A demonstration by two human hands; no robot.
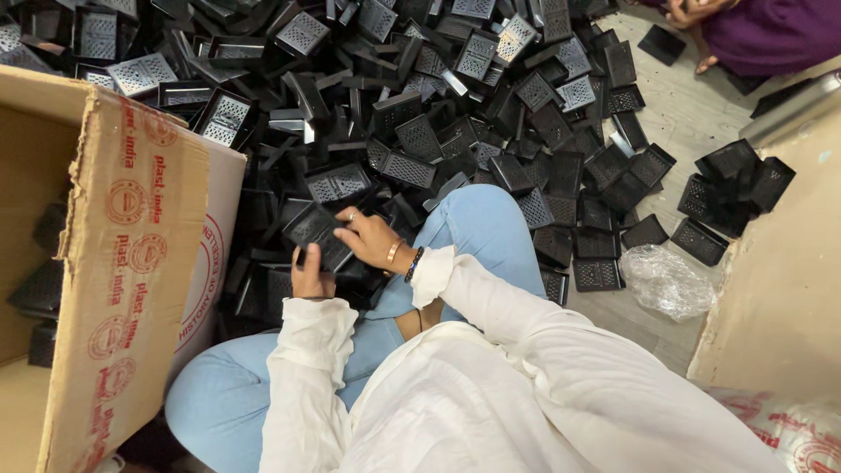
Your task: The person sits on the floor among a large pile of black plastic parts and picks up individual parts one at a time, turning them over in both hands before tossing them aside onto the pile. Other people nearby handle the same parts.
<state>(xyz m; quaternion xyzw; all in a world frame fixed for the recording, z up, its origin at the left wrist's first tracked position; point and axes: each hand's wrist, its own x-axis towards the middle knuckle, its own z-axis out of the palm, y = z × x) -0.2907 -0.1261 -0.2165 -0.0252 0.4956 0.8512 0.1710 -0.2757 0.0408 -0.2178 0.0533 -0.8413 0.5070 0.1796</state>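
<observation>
I sit cross-legged on the floor in light blue trousers and a white top. Both hands hold one black perforated plastic tray [314, 229] just above my lap. My left hand [311, 276] grips its near edge from below. My right hand [370, 236], with a ring and bangles at the wrist, presses on its right side. A big heap of the same black perforated trays [420, 131] spreads over the floor right in front of my knees.
An open cardboard box [131, 263] with red print stands at my left, a few black trays inside. Another person in purple [762, 31] sits at the far right. A crumpled clear plastic bag [670, 280] lies by a beige surface [780, 289].
</observation>
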